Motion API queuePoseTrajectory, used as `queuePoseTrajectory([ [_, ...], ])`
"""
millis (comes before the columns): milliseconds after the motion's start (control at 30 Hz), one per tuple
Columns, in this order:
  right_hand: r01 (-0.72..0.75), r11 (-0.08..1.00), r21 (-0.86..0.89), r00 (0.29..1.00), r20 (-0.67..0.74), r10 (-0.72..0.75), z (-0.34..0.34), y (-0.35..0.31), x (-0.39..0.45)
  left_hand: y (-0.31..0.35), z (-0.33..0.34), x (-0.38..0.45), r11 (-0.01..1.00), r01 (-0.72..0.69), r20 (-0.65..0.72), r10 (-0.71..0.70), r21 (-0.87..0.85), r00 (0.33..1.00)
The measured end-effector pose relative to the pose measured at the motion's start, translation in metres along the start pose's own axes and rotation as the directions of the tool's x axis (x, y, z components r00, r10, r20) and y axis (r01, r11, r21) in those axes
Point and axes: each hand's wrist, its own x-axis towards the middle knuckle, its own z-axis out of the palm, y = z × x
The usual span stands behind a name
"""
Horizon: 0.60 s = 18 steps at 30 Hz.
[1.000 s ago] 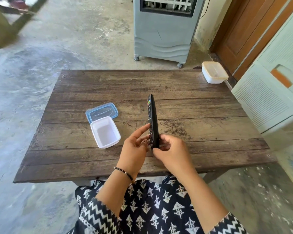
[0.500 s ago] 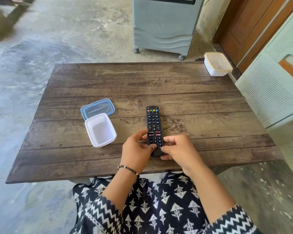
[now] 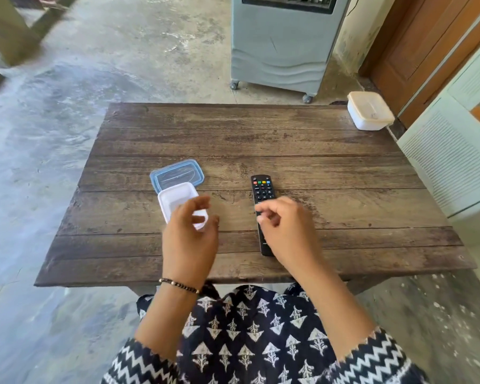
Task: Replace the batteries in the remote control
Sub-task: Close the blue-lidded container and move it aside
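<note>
Two hands hover over the wooden counter (image 3: 316, 151), and neither has hold of anything. Lying flat on the boards, buttons up, is the black remote control (image 3: 262, 195), its coloured-button end pointing toward twelve o'clock and its near end toward six. The right hand (image 3: 288, 231) is over the remote's near half, hiding its middle — fingers loosely curled, thumb and forefinger close together but pinching nothing that shows; whether the palm touches the remote cannot be told. Only the far end and a short strip of the near end of the remote are visible around that hand.

At nine o'clock from the remote, well apart from it, the left hand (image 3: 190, 239) is held with fingers spread in a loose, empty curl, a beaded bracelet (image 3: 179, 285) on its wrist. Its fingertips overlap the near corner of an open white container (image 3: 175, 200), whose blue-rimmed clear lid (image 3: 176, 174) lies just beyond, at about eleven o'clock from the hand, partly tucked under the container. A second, closed white container (image 3: 369, 110) sits on the far right corner, at about two o'clock from the remote.
</note>
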Motion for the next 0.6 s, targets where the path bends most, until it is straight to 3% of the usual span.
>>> queuePoseTrajectory([
  [100,0.145,0.989,0.024,0.983,0.108,-0.147,0.023,-0.022,0.038,-0.02,-0.022,0.016,0.989,0.041,-0.146,-0.02,0.143,0.989],
  [200,0.211,0.976,-0.053,0.953,0.234,-0.193,0.052,-0.033,0.086,-0.036,-0.033,0.03,0.973,0.172,-0.114,-0.156,0.153,0.981],
  [333,0.296,0.937,-0.183,0.92,0.319,-0.228,0.084,-0.034,0.118,-0.047,-0.035,0.038,0.965,0.235,-0.06,-0.229,0.12,0.972],
  [600,0.402,0.858,-0.319,0.911,0.231,-0.341,0.107,-0.029,0.117,-0.051,-0.034,0.039,0.95,0.31,-0.023,-0.31,0.02,0.951],
])
